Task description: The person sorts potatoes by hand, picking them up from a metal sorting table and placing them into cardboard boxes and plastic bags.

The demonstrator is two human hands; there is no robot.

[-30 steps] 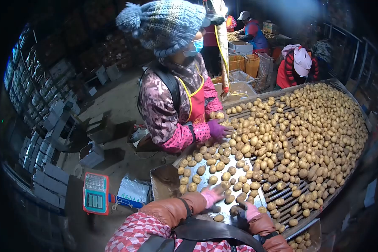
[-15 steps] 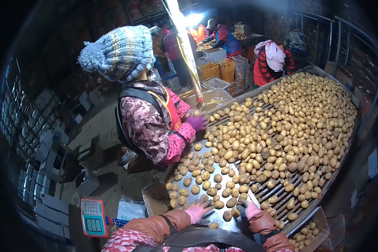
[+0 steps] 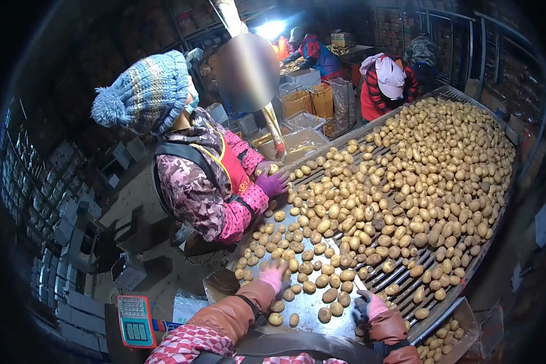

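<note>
Many potatoes [image 3: 443, 158] lie over a slatted sorting table [image 3: 406, 273] and its smooth metal end [image 3: 312, 303]. My left hand [image 3: 274, 273], in a pinkish glove, reaches out over the potatoes at the near left of the metal surface; its fingers are spread and touch or hover over them. My right hand [image 3: 369, 306], in a glove with dark fingers, is at the right side of the metal surface beside the slats. Its fingers are curled downward and partly hidden, and whether they hold a potato cannot be made out.
A co-worker in a knit hat [image 3: 145, 94] stands at the left edge with purple-gloved hands [image 3: 273, 182]. Another person in a pink cap [image 3: 389, 79] bends at the far side. A scale [image 3: 135, 318] and a box of potatoes [image 3: 446, 340] flank me.
My left hand has moved forward and left over the potatoes. My right hand has shifted slightly right. Several potatoes on the metal surface have moved, and the view has shifted a little.
</note>
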